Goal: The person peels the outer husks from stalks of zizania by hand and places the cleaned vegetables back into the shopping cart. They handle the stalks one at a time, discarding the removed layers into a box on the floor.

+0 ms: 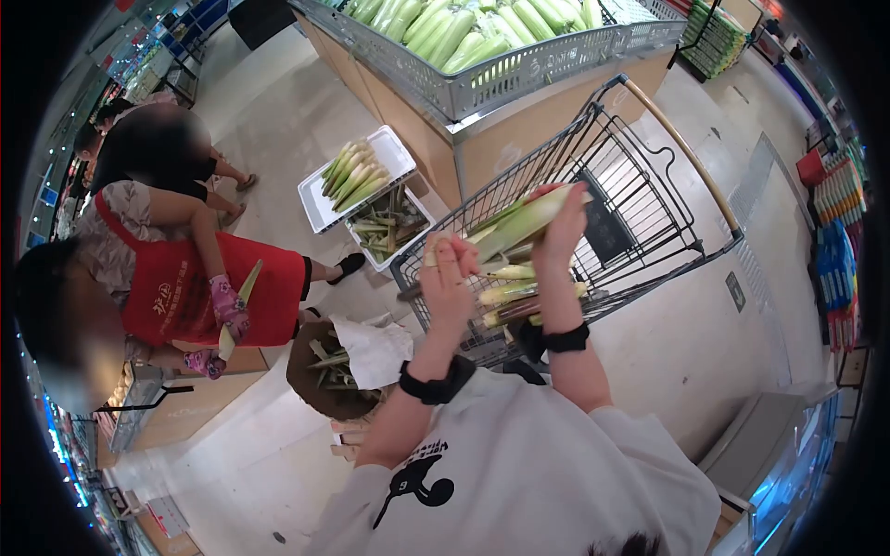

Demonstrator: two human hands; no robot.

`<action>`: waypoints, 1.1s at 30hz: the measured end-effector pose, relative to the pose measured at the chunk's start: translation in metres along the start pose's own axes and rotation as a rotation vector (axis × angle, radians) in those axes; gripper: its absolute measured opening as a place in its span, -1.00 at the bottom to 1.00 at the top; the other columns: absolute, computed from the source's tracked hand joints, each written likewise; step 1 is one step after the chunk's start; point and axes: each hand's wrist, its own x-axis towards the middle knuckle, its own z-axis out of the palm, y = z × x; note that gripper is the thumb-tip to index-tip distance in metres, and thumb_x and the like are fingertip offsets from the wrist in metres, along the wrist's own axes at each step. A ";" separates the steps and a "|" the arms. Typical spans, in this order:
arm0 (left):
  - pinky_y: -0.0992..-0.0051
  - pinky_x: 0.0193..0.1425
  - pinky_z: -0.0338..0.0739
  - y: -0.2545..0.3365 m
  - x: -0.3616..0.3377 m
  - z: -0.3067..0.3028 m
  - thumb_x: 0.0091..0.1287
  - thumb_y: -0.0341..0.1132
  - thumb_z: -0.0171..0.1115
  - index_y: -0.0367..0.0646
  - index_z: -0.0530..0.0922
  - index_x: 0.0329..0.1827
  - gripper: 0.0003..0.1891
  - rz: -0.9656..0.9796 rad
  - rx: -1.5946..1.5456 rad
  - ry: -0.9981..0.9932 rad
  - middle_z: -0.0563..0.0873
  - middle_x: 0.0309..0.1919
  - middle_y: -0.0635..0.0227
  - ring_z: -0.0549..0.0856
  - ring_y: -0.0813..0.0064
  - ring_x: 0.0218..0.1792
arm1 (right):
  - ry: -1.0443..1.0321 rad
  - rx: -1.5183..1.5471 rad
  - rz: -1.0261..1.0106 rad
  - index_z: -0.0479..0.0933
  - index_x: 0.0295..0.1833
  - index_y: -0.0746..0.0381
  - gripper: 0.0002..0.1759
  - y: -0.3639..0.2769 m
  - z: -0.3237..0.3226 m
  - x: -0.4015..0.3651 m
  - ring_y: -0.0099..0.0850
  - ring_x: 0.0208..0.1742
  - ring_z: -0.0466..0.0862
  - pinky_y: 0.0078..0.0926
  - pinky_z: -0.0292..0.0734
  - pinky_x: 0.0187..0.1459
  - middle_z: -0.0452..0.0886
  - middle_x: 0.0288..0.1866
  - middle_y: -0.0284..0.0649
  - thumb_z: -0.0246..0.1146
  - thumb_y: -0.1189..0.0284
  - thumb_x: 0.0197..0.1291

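Both my hands are raised over a wire shopping cart (640, 139). A pale green water bamboo shoot (527, 222), with its leafy husk on, lies slantwise between them. My right hand (564, 230) is wrapped round its upper right end. My left hand (450, 269) has its fingers curled at the lower left end, pinching the husk; the fingertips are partly hidden. Below my hands, several more water bamboo shoots (505, 293) lie in the cart, some with purplish husks.
To the left, a co-worker in a red apron (218, 292) holds a shoot in patterned gloves. A white tray (400, 153) bears trimmed shoots, above a crate of husks (387, 232). A sack of leaf scraps (315, 357) stands near my left arm. Ahead is a grey vegetable bin (538, 65).
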 end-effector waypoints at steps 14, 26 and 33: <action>0.63 -0.29 0.35 -0.007 0.010 -0.125 0.38 -0.24 -0.02 -0.23 0.46 -0.24 -0.78 -0.109 0.244 0.262 0.47 -0.40 0.45 0.44 0.64 -0.42 | -0.183 -0.030 -0.306 0.29 -0.22 0.27 -0.46 -0.044 -0.044 0.050 -0.37 -0.34 0.46 -0.39 0.45 -0.20 0.40 -0.37 -0.23 -0.02 -0.07 0.22; 0.29 -0.19 0.47 0.027 0.037 0.005 0.19 -0.03 0.18 -0.22 0.47 -0.05 -0.56 -0.179 0.703 -0.615 0.61 -0.34 0.03 0.63 0.12 -0.25 | -0.712 0.095 0.045 0.30 -0.08 0.23 -0.41 -0.023 0.020 -0.001 -0.34 -0.22 0.53 -0.38 0.47 -0.12 0.52 -0.25 -0.08 0.03 -0.12 0.15; 0.31 -0.33 0.44 0.013 0.026 0.001 0.29 -0.16 0.05 -0.24 0.45 -0.18 -0.71 0.030 0.794 -0.372 0.59 -0.46 0.03 0.60 0.04 -0.40 | -0.559 -0.516 -0.244 0.33 0.04 0.31 -0.54 0.004 0.002 -0.027 -0.56 -0.23 0.45 -0.60 0.37 -0.17 0.47 -0.28 -0.28 -0.06 0.11 0.32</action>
